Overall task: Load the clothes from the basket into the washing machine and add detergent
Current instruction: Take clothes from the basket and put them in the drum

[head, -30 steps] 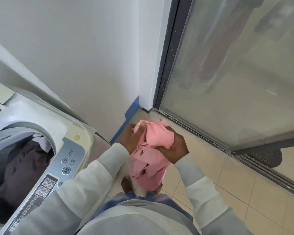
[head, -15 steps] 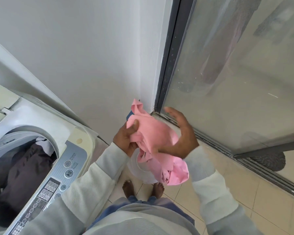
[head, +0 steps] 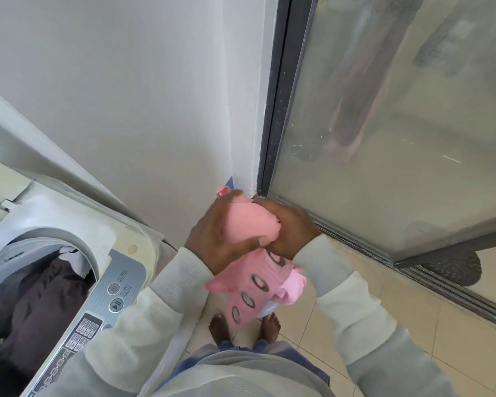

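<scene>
Now, in the head view, you hold the pink cloth (head: pixel 251 224) in front of you with both hands. Your left hand (head: pixel 218 236) is curled round the bunched top, with the thumb across the front. Your right hand (head: pixel 291 227) grips the other side, so both hands are clamped on the same bundle and touch each other. The rest of the cloth hangs down below your hands, above your bare feet (head: pixel 219 325). It has dark oval marks on it. A small bit of white shows under it. It may be the basket, but I cannot tell.

The washing machine (head: pixel 69 207) is low on your left and its top is open. Dark clothes (head: pixel 40 296) already lie in the tub. The button panel (head: pixel 109 302) runs along the near edge. The glass door (head: pixel 384 138) is on your right.

I think you are in the loading step, with one piece balled up. Next you need to swing the bundle left over the panel and let go above the tub, so nothing hangs over the rim. No detergent shows here.
</scene>
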